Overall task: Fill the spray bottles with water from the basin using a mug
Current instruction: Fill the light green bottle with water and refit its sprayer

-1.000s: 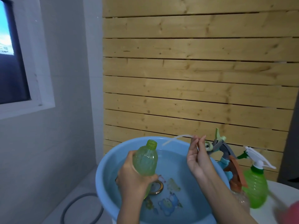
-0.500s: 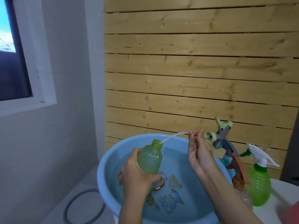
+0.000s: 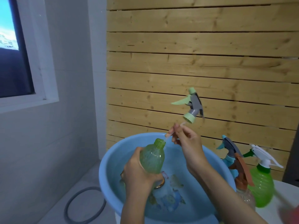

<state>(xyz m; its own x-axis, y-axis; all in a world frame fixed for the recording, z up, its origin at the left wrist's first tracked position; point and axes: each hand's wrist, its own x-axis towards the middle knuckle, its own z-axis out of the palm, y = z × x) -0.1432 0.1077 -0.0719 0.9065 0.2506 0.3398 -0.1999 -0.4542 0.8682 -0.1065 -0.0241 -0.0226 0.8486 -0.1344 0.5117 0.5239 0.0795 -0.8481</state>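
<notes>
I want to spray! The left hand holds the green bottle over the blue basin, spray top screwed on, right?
Not yet: the head view shows the spray top off, its tube pinched by the right hand. The left hand does hold the green bottle over the blue basin.

The basin (image 3: 103, 180) stands before the slatted wood wall (image 3: 194, 62). Over it the left hand (image 3: 137, 175) holds the uncapped bottle (image 3: 152, 159), which tilts to the right. Just right of the bottle's mouth, the right hand (image 3: 189, 146) pinches the dip tube (image 3: 166, 138), with the spray head (image 3: 192, 105) above. On the table (image 3: 284, 196) to the right of the basin stand three more:
- the near spray bottle (image 3: 242, 191), just beside the rim
- the rear spray bottle (image 3: 229, 149), behind it
- the outer spray bottle (image 3: 262, 188), furthest right

A hose loop (image 3: 71, 207) lies on the floor to the left, below the window (image 3: 16, 54).
</notes>
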